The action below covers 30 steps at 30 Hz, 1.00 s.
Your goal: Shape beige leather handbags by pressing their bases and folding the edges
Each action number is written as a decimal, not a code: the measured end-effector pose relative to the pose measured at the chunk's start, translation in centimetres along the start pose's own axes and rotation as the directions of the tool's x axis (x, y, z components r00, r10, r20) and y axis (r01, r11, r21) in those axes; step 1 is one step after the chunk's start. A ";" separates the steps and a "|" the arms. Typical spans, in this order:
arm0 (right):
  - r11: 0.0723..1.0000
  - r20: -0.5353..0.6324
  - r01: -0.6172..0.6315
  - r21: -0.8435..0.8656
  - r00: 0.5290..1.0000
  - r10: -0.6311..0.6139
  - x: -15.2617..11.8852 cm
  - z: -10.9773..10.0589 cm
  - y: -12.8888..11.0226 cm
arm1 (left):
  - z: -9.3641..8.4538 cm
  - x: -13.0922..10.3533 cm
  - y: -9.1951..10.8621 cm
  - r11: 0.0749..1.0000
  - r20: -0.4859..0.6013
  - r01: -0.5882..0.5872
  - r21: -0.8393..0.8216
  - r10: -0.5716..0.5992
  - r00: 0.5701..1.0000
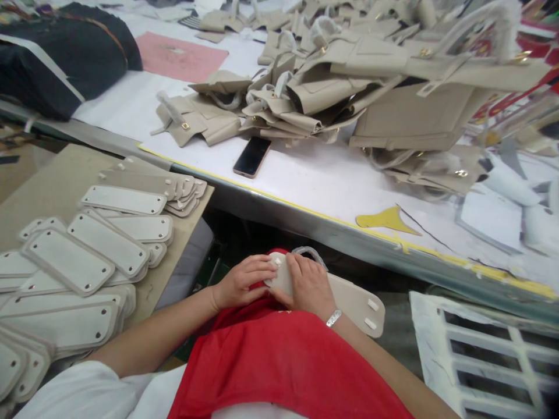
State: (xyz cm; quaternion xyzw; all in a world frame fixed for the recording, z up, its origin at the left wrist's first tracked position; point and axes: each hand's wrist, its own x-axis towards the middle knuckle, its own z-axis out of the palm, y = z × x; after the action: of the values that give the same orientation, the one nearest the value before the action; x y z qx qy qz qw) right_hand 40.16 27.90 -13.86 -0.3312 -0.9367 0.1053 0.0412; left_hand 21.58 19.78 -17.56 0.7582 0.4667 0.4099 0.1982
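Observation:
A beige oblong bag base panel (356,299) with rounded ends lies across my lap. Small white tabs stick up from its surface near both ends. My right hand (311,284) grips the panel left of its middle, fingers over the far edge and thumb toward the left end. At that left end, my left hand (247,280) has its fingers closed on the edge beside a white tab. Just behind my right hand shows a plastic-wrapped loop (311,254), its lower part hidden. The underside of the panel is out of sight.
Similar panels with dark studs (67,260) are piled on a board at left. Across the white table (305,180) lie a phone (252,157), beige handbags (406,116) in a heap and a yellow scrap (386,221). A white slatted rack (480,355) stands at right.

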 end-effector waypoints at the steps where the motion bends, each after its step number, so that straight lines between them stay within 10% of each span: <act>1: 1.000 0.002 0.006 -0.002 1.000 -0.006 0.1 0.0 0.0 | -0.1 0.0 0.2 0.996 -0.011 0.073 -0.052 -0.074 0.997; 7: 1.000 0.016 0.008 -0.006 1.000 -0.008 0.7 0.1 -0.1 | -0.4 0.4 0.9 0.720 0.014 0.513 -0.468 -0.574 0.819; 11: 1.000 0.026 0.005 -0.010 1.000 -0.005 0.8 0.2 -0.2 | 0.0 1.7 0.7 0.678 0.051 0.640 -0.362 -0.671 0.740; 26: 0.999 0.033 0.034 0.001 0.999 -0.034 0.4 0.4 -0.1 | -0.9 2.1 -0.5 0.746 0.152 0.620 -0.244 -0.602 0.784; 30: 0.999 0.039 0.029 0.016 0.999 -0.030 0.3 0.2 -0.2 | -0.8 1.8 -0.8 0.665 0.137 0.681 -0.306 -0.677 0.723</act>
State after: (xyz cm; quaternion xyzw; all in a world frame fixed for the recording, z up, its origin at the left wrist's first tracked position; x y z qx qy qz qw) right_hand 39.81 27.87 -14.00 -0.3149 -0.9413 0.1186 0.0270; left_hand 20.87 21.62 -16.86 0.4870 0.6371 0.3752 0.4650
